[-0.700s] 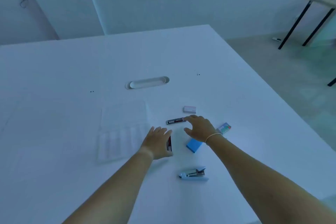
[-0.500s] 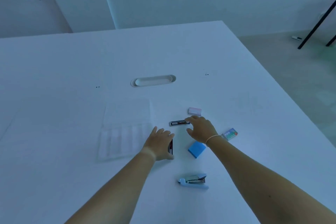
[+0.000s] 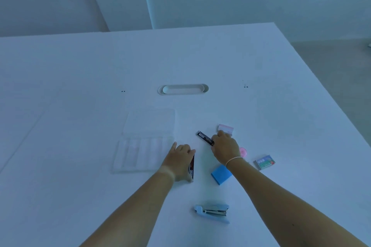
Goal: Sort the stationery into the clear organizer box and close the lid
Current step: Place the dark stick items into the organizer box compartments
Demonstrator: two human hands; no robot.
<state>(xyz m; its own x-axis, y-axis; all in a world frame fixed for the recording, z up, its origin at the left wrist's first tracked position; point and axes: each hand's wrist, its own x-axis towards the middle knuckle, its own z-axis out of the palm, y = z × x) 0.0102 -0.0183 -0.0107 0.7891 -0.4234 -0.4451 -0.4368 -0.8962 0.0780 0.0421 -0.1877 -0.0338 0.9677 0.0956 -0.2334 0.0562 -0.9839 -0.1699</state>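
the clear box (image 3: 143, 154) lies open on the tabletop (image 3: 80, 196), lid (image 3: 149, 121) folded back on the far side, its row of narrow compartments looking empty, though the plastic is hard to read. all the stationery is still outside it, to the right.

the right hand (image 3: 224, 149) has its fingers pinched on the near end of a dark lead case (image 3: 204, 137), which lies slanted, far end pointing toward the box; whether it is lifted off the surface i cannot tell. the left hand (image 3: 180, 161) is closed around a second dark case (image 3: 192, 167), thumb side up, resting just beside the box's right edge.

both cases look light, stiff and slick: thin plastic sticks, likely to swivel if held by one tip only. a grip nearer the middle, across the narrow sides, should steady them, and they seem suited to lie lengthwise in a slot.

the rest waits: a pink eraser (image 3: 226, 128) just beyond the right hand, a pink round thing (image 3: 243, 151) partly hidden by the wrist, a blue block (image 3: 220, 174) under the forearm, a staple box (image 3: 264, 162) further right, and a stapler (image 3: 212, 211) nearest the person. the stapler is probably the heaviest and bulkiest; it may not fit a narrow slot.
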